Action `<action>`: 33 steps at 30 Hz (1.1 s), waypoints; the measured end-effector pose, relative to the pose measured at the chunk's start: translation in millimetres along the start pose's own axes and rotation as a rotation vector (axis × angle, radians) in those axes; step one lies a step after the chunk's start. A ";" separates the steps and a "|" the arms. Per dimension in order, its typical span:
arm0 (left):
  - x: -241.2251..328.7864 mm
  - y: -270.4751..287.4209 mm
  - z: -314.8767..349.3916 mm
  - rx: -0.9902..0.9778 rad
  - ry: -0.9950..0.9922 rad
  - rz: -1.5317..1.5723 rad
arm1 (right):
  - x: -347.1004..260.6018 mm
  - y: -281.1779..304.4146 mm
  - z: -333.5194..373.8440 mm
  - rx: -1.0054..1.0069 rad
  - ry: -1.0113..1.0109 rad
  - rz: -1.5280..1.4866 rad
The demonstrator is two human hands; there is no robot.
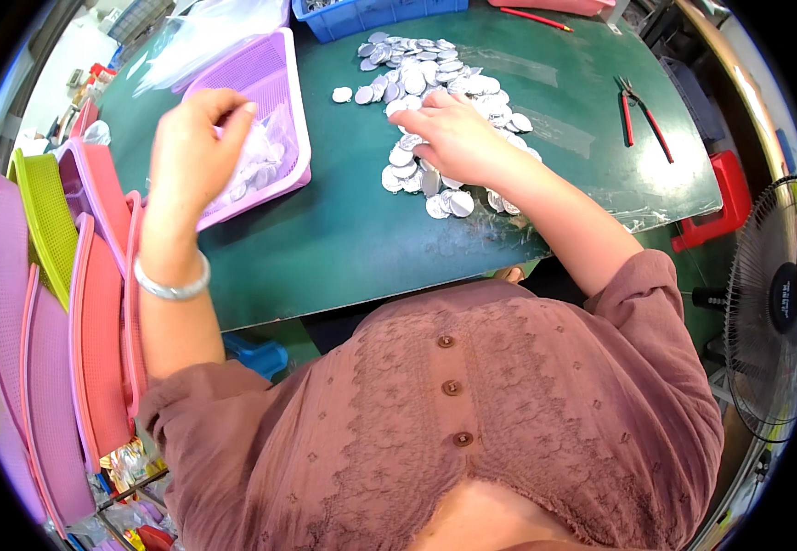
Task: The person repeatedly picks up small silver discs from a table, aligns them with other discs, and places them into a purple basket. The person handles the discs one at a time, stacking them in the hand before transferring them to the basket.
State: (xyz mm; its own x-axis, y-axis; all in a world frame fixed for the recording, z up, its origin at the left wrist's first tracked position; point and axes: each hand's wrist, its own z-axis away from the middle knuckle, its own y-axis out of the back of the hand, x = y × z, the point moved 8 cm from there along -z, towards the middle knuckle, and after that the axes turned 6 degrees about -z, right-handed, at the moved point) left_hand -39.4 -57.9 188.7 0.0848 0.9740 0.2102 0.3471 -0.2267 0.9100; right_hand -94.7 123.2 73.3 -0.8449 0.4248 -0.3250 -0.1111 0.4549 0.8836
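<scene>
A green bench (pixel 361 253) is carrying a lilac mesh basket (pixel 300 119) and, rightward, piled silver discs (pixel 417 78). The left hand (pixel 198 138) is hovering over the basket, the right hand (pixel 458 133) touching discs; whether either is grasping, I cannot tell.

Bright light glared off the green surface (pixel 683 179) at right; fisheye distortion bowed the outer edges.
</scene>
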 end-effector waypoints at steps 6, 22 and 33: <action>37.6 -78.5 42.1 -0.223 0.100 0.598 | -0.7 -17.0 -16.6 -0.162 0.068 0.131; 58.3 -169.2 79.0 -0.334 0.638 1.718 | -16.2 16.1 43.0 0.286 -0.032 -0.964; 63.5 -158.5 79.8 -0.259 0.527 1.584 | -2.7 -7.9 53.0 0.254 -0.379 -1.476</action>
State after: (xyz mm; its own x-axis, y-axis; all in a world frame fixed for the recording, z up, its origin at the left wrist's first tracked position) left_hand -14.5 39.5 29.3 -0.1426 -0.2863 0.9475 0.0767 -0.9576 -0.2778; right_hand -63.8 160.0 49.3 0.1147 -0.3579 -0.9267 -0.5778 0.7348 -0.3553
